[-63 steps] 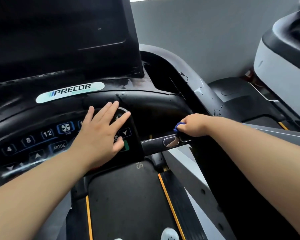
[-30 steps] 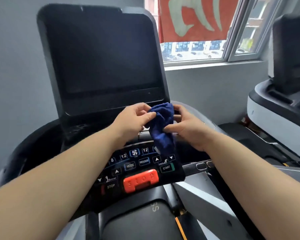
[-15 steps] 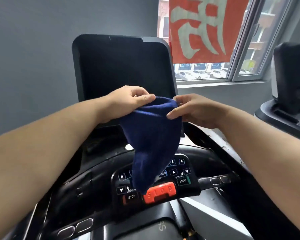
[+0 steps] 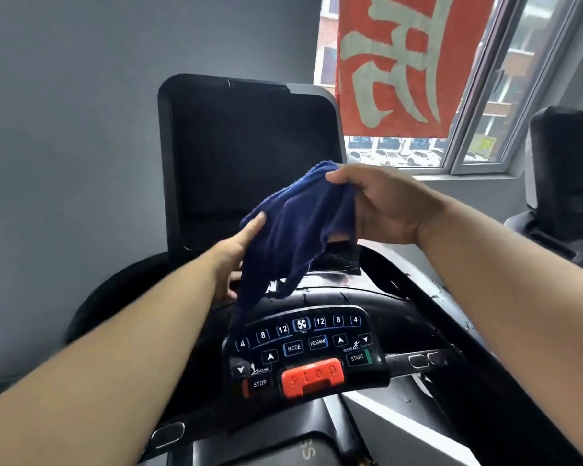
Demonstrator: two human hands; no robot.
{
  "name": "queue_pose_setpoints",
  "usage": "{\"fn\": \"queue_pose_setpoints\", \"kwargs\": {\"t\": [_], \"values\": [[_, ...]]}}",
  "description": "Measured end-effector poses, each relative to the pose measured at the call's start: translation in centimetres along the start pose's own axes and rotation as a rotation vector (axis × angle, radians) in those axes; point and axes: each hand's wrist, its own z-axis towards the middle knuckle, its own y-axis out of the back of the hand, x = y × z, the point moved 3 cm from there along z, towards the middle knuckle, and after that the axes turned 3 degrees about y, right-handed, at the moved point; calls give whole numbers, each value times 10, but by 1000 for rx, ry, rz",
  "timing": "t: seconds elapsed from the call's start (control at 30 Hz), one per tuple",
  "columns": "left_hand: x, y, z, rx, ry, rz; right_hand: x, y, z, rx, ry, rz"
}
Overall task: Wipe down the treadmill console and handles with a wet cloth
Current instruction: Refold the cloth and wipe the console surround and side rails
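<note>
Fingers (image 4: 342, 178) of the right hand (image 4: 387, 206) are closed on the top edge of the blue cloth (image 4: 300, 227), thumb on the near side, pinching the fabric up in front of the dark console screen (image 4: 236, 156). At about 9 o'clock from the cloth, the left hand (image 4: 233, 253) lies flat and open against the fabric's left edge, fingers straight and together, gripping nothing. The cloth hangs loose in folds, its lower tip dangling just above the keypad (image 4: 303, 344) without clearly touching it. Below, at 6 o'clock, sits the orange stop tab (image 4: 312, 376), with the START button (image 4: 357, 358) at its 2 o'clock. A right handle bar (image 4: 421, 361) runs off at 3 o'clock from the keypad. At 1 o'clock from the screen, a red banner (image 4: 394, 62) hangs in the window (image 4: 505, 105).
</note>
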Motion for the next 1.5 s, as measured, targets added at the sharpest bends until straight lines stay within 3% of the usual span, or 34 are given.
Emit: {"fn": "queue_pose_setpoints", "kwargs": {"t": [0.07,0.23,0.33,0.47,0.53,0.63,0.73,0.9,1.03,1.3,1.4,1.5], "values": [[42,-21,9,133,106,-100,11,-8,6,-36,21,-35],[56,-77,3,620,-34,-567,32,-8,13,-81,-15,-326],[35,-94,-11,621,-68,-604,44,6,8,-221,-143,-582],[16,-87,-10,567,-170,-454,49,61,-14,-637,-451,-906],[5,-82,-8,530,-207,-510,39,86,-29,-774,-503,-769],[-10,-83,-10,489,-279,-583,2,108,-43,-862,-314,-227],[-21,-90,-11,420,-333,-543,-72,109,-51,-844,-308,149],[-28,-94,-11,318,-274,-474,-186,75,-42,-663,-473,403],[-30,-81,-5,270,-251,-436,-203,51,-23,-447,-314,672],[-48,-51,-3,293,-277,-440,-174,36,13,-344,-7,767],[-56,-32,-2,282,-239,-479,-159,31,15,-218,35,633],[-63,-3,-3,215,-225,-387,-136,39,13,-231,-10,339]]}}
